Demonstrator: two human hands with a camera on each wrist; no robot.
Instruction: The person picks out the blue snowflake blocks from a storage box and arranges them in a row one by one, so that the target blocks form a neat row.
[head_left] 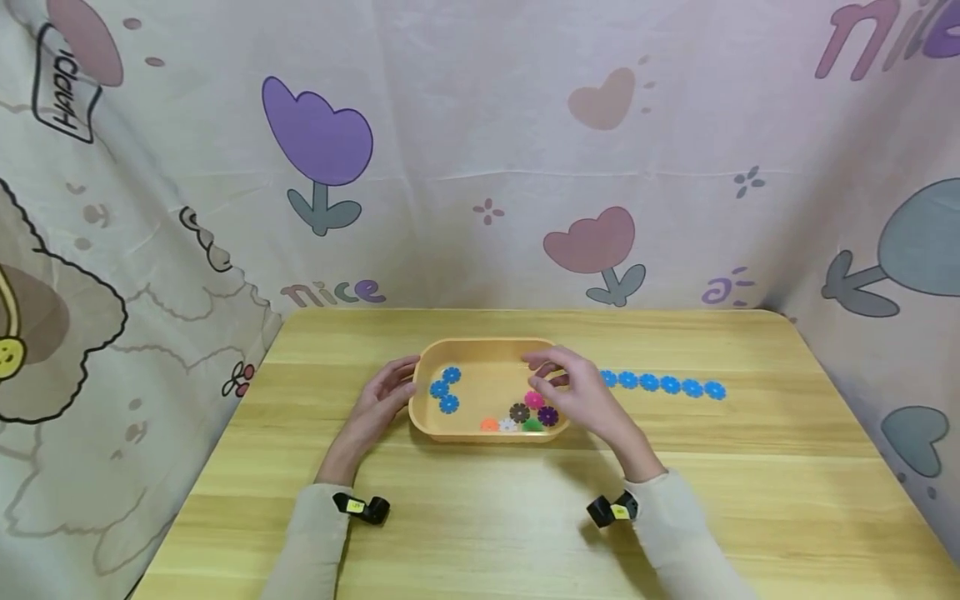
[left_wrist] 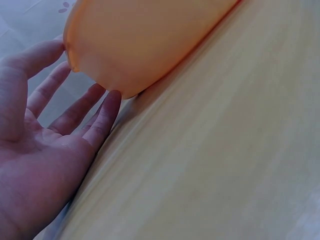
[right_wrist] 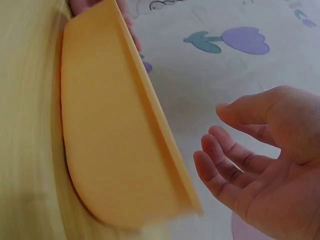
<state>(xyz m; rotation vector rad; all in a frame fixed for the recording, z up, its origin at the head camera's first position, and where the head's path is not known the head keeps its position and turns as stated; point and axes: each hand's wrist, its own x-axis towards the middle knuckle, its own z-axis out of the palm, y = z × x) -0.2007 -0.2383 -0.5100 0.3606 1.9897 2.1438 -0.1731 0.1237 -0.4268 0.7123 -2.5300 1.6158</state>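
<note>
Above the right end of the tray, my right hand (head_left: 577,385) hangs with fingers loosely bent and spread, thumb apart from the fingertips; the right wrist view shows nothing between them. Left hand (head_left: 378,400): fingers spread and slightly bent, fingertips on the outside of the tray's left end, thumb against the rim.

The tray (head_left: 480,383) itself: shallow, yellow-orange, rounded corners, looks like plastic, mid tabletop between my hands. Inside left: three blue notched flower-shaped discs (head_left: 448,404) bunched near the end wall. Inside right, under and beside my right hand: pink notched disc (head_left: 534,400), brown notched disc (head_left: 519,412), dark purple notched disc (head_left: 548,416). Along the near wall: orange disc (head_left: 489,425), white notched disc (head_left: 507,425), green disc (head_left: 532,426), all partly cut off by the rim.

Right of the tray, beyond my right hand: row of six blue notched discs (head_left: 671,385) on the pale wood-grain tabletop (head_left: 480,517), running rightward and slightly toward me. Left end of the row sits close to my hand.

Both wrists: light sleeves (head_left: 318,533), small black cameras (head_left: 371,510) with yellow labels. Behind: pale fabric backdrop (head_left: 450,108) printed with tulips, hearts and "nice".
</note>
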